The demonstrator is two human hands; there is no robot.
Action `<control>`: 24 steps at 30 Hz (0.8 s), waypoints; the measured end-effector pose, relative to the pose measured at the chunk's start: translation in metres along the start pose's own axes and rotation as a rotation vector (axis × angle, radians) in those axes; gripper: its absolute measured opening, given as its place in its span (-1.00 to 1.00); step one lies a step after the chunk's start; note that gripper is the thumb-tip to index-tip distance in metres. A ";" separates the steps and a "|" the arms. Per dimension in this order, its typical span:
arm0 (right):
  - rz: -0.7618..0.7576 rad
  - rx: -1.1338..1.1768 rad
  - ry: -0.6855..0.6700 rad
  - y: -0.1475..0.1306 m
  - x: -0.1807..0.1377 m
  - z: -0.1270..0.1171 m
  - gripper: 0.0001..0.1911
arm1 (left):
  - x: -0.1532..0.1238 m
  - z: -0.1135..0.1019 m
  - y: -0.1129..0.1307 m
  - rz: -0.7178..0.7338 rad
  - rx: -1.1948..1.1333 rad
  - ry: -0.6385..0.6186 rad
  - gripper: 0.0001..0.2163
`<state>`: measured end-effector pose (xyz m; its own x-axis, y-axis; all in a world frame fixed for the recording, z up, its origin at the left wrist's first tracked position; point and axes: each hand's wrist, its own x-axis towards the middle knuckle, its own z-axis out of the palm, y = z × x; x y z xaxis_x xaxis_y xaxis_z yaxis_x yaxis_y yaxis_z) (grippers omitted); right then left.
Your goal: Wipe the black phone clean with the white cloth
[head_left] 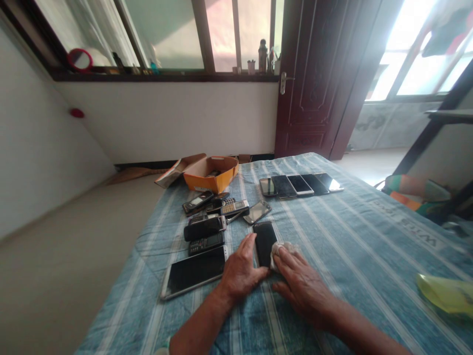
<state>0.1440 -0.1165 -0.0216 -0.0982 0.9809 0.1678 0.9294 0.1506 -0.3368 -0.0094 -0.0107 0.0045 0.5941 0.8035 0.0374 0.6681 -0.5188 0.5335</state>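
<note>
From afar I see a white wall point(166, 118) | above it, a wide window point(162, 34) with dark frame | on its sill point(166, 78), a round mirror point(80, 60) and a bottle point(262, 57) | to the right, a dark red door point(314, 84) | farther right, a second window point(417, 79), very bright | at left, the pale floor point(92, 217)

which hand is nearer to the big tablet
Left. The left hand is just beside the right end of the tablet; the right hand is farther off, on the white cloth beyond the black phone.
</note>
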 end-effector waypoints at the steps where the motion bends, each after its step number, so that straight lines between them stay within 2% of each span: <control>1: -0.002 0.004 0.006 0.001 0.006 -0.002 -0.49 | 0.001 0.000 -0.001 0.001 -0.005 -0.004 -0.26; 9: 0.006 0.013 0.028 0.013 0.073 -0.012 -0.60 | 0.004 -0.002 -0.005 -0.001 -0.036 -0.032 -0.19; 13: 0.014 0.017 0.023 0.016 0.088 -0.014 -0.62 | 0.007 -0.003 -0.005 0.020 -0.050 -0.051 -0.14; 17: 0.000 0.028 0.035 0.017 0.076 -0.012 -0.61 | 0.009 -0.004 -0.005 0.022 -0.044 -0.064 -0.13; 24: -0.022 0.019 0.036 0.006 0.027 -0.006 -0.60 | 0.014 -0.004 -0.007 0.056 -0.038 -0.082 -0.12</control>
<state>0.1495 -0.0898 -0.0137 -0.1054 0.9723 0.2087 0.9203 0.1749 -0.3498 -0.0071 0.0051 0.0045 0.6659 0.7461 -0.0006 0.6162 -0.5495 0.5643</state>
